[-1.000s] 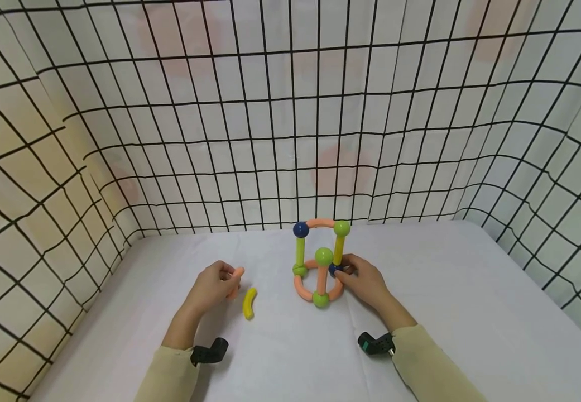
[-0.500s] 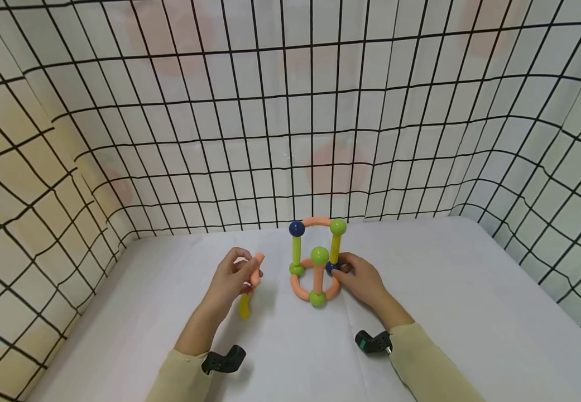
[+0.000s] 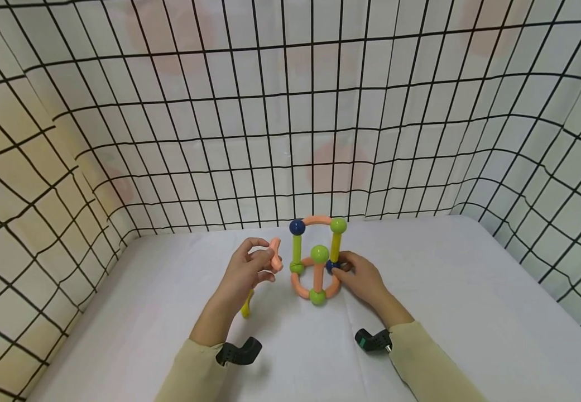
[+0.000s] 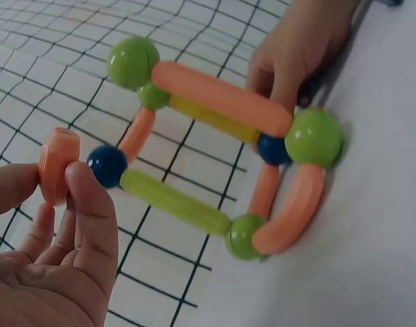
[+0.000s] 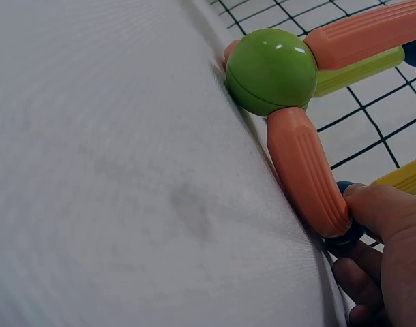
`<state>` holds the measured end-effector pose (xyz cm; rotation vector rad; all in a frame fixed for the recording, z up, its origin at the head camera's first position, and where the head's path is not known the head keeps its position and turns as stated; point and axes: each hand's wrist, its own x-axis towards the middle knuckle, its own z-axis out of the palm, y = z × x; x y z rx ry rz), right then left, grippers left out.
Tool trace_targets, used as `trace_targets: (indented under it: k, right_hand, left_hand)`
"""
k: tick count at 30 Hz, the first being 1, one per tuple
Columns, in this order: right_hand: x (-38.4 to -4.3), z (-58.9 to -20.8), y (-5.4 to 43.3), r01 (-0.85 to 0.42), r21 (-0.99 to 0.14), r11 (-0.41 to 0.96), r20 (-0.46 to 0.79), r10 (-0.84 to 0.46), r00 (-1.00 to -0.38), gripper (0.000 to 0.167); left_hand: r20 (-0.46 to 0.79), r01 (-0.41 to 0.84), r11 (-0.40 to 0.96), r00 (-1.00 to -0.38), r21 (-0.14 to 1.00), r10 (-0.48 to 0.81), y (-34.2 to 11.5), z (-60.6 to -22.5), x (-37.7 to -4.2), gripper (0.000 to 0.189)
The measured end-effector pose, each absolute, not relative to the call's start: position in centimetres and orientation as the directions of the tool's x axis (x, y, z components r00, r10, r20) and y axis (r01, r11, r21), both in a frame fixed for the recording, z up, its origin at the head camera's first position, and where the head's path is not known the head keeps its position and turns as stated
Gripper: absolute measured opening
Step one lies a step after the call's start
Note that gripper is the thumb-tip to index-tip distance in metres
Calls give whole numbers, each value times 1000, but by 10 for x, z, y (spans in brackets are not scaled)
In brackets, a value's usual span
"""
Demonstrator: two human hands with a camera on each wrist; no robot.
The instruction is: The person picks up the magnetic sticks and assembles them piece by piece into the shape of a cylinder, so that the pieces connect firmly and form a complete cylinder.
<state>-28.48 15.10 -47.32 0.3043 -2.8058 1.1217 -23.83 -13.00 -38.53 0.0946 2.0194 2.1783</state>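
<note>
In the head view my left hand [image 3: 242, 273] pinches a curved orange rod [image 3: 274, 254] between thumb and fingers, raised left of a ball-and-rod frame. The left wrist view shows this rod [image 4: 58, 163] beside the frame's upper dark blue ball [image 4: 107, 166], seemingly apart from it. The frame has a ring of orange curved rods at its base, three uprights, and one orange curved rod [image 3: 317, 220] across the back top. A green ball [image 3: 319, 254] tops the front orange upright. My right hand [image 3: 365, 279] grips the lower dark blue ball [image 5: 348, 231] at the base.
A yellow curved rod [image 3: 246, 307] lies on the white cloth [image 3: 300, 352], partly hidden by my left hand. White cloth walls with a black grid [image 3: 250, 117] stand at the back and both sides. Each wrist wears a black camera [image 3: 240, 352].
My left hand has lifted the orange curved rod off the cloth and carried it rightward and up, close to the frame. It now partly covers the yellow rod. My right hand has stayed in place.
</note>
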Motion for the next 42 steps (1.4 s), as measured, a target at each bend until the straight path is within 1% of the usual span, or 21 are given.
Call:
trace_targets:
  k: [5, 13, 20, 24, 35, 38, 42]
  right_hand:
    - [-284, -472, 151, -227, -671, 706, 173, -149, -974, 44]
    - [-283, -473, 150, -239, -667, 706, 183, -157, -971, 45]
    - [-284, -474, 151, -277, -656, 703, 218, -174, -960, 43]
    - [-285, -474, 151, -290, -652, 701, 231, -181, -956, 43]
    - [-286, -473, 150, -265, -650, 712, 210, -167, -963, 44]
    - [-286, -474, 151, -268, -653, 709, 208, -172, -963, 44]
    - [-284, -470, 158, -251, -694, 675, 168, -187, -968, 43]
  left_hand:
    - [-62, -84, -122, -983, 989, 173, -115, -383, -241, 29]
    - [-66, -92, -167, -985, 982, 157, -97, -383, -243, 26]
    - [-97, -120, -154, -984, 981, 148, -89, -380, -246, 30]
    - [-97, -119, -159, -986, 980, 139, -86, -380, -248, 30]
    - [-93, -117, -217, -989, 969, 119, -83, -382, -251, 31]
    - [-100, -124, -220, -988, 967, 119, -83, -384, -252, 35]
    - [-105, -131, -226, -987, 965, 122, -83, -384, -252, 37]
